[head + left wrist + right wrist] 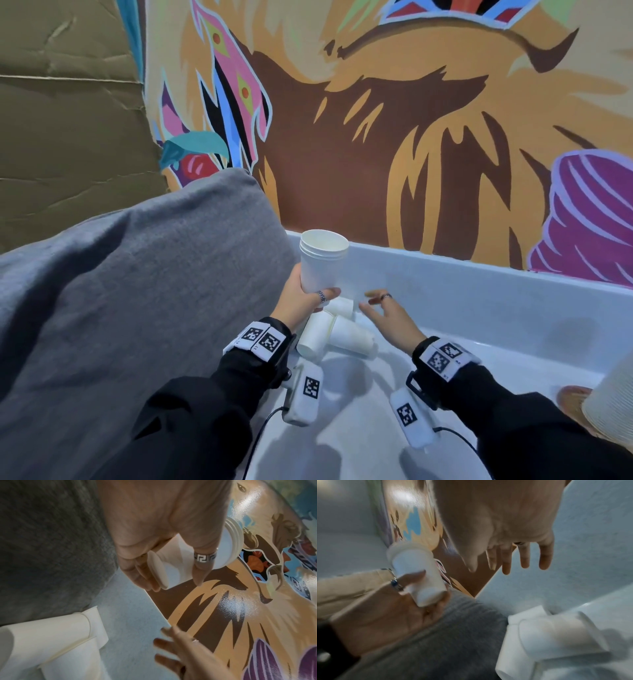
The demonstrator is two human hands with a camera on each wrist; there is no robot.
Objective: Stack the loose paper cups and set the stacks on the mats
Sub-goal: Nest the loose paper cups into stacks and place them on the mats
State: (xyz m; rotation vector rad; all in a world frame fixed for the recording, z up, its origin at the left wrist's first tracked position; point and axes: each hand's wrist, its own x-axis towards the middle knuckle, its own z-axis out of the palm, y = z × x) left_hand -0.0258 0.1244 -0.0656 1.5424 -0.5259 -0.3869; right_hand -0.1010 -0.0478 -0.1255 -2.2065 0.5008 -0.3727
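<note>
Left hand [297, 301] grips a stack [322, 263] of nested white paper cups near its base, thumb across the front, fingers [137, 574] curled behind; stack upright, mouth up, several rolled rims showing one inside the other, held above the bench [445, 301]. Patterned silver ring [205, 557] on the left thumb. Right hand [387, 320] just beside the stack's base, fingers [524, 557] spread and nearly straight, holding nothing; whether a fingertip touches the stack cannot be told. Below and between the hands, loose cups [334, 334] lie on their sides in a small heap on the bench, touching one another, smooth matte white paper, tapered, with thin rolled rims. Bench is pale bluish-white with a fine pebbled texture and a raised back edge meeting the wall. Wall carries a glossy mural [394, 137] in orange, brown, pink, blue and purple, with glare spots in the wrist views. Grey knit cushion [137, 274], soft and ribbed, leans at the left end of the bench against creased brown cardboard [61, 102]. At far right edge, a ribbed cream cylinder [613, 407] beside a woven brown mat [572, 397], both only partly in view. Black sleeves, wrist bands with black-and-white markers.
</note>
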